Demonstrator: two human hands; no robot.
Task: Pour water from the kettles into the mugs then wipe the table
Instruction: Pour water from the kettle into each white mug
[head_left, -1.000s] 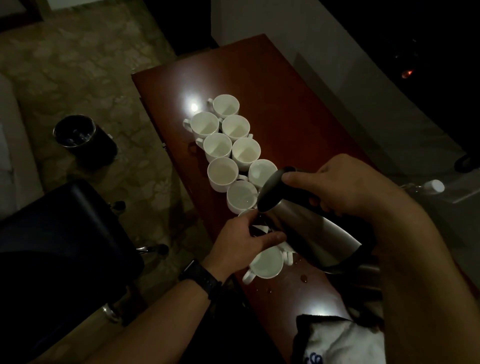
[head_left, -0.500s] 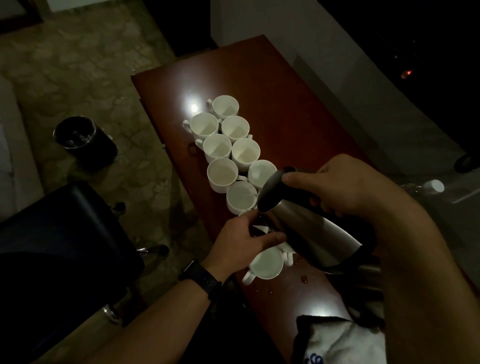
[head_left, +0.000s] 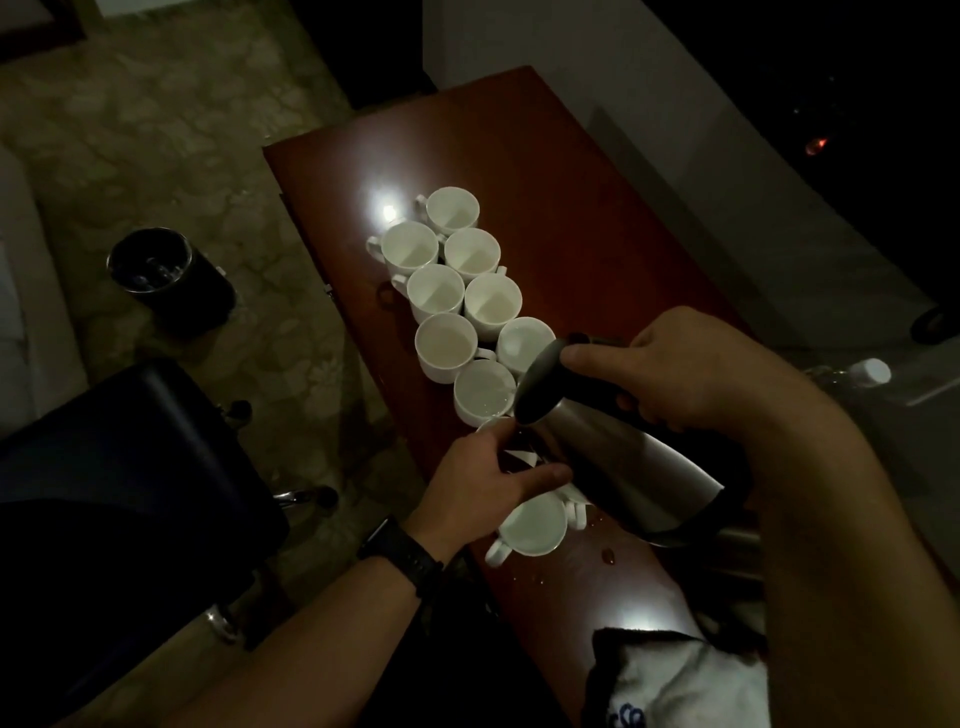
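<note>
Several white mugs (head_left: 441, 343) stand in a double row down a red-brown table (head_left: 561, 171). My right hand (head_left: 685, 364) grips the black handle of a steel kettle (head_left: 623, 467), tilted with its spout down over a mug that my hand mostly hides. My left hand (head_left: 488, 478) grips that mug (head_left: 493, 425) at its rim, thumb along its near side. Another mug (head_left: 532, 525) stands just nearer to me. A white cloth (head_left: 675, 680) lies on the table's near end.
Water drops (head_left: 608, 556) spot the table near the kettle's base. A black bin (head_left: 166, 280) stands on the patterned floor at the left, and a dark chair (head_left: 119, 457) is beside the table. A clear bottle with a white cap (head_left: 867, 371) lies at the right.
</note>
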